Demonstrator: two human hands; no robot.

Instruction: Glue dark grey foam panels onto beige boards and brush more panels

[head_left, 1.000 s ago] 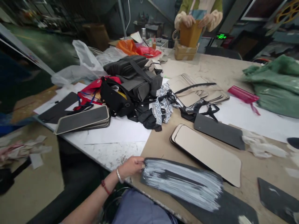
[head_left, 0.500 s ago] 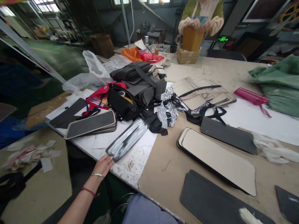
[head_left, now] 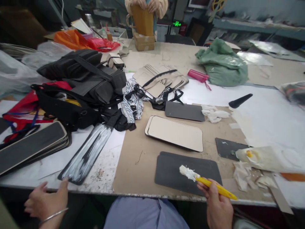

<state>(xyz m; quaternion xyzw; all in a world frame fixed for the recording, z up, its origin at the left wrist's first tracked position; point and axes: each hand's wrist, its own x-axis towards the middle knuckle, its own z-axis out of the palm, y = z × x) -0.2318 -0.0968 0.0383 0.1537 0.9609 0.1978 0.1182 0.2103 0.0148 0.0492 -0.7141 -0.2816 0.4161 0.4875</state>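
Observation:
My right hand [head_left: 218, 203] grips a yellow-handled brush [head_left: 218, 188] whose white, glue-coated bristles hover over or touch a dark grey panel [head_left: 166, 173]; I cannot tell which. Off the table's front edge at the left, my left hand [head_left: 47, 198] is empty, its fingers spread. Close by it lies a dark panel smeared with white glue [head_left: 87, 156], its near end by the table edge. Beyond the brush, a stack of beige panels [head_left: 175, 132] rests on brown paper. Another plain dark panel [head_left: 184, 111] lies behind that stack.
Left of the smeared panel are stacked dark panels with pale rims [head_left: 35, 148] and a heap of black bags [head_left: 81, 76]. A glue-stained container [head_left: 269, 157] lies at right. Farther back are a pink pouch [head_left: 197, 75], a green sack [head_left: 222, 65] and a co-worker's hands at a cardboard box [head_left: 144, 43].
My left hand has let go of the smeared panel, which stays on the table. The view has swung right, bringing my right hand with the brush into sight.

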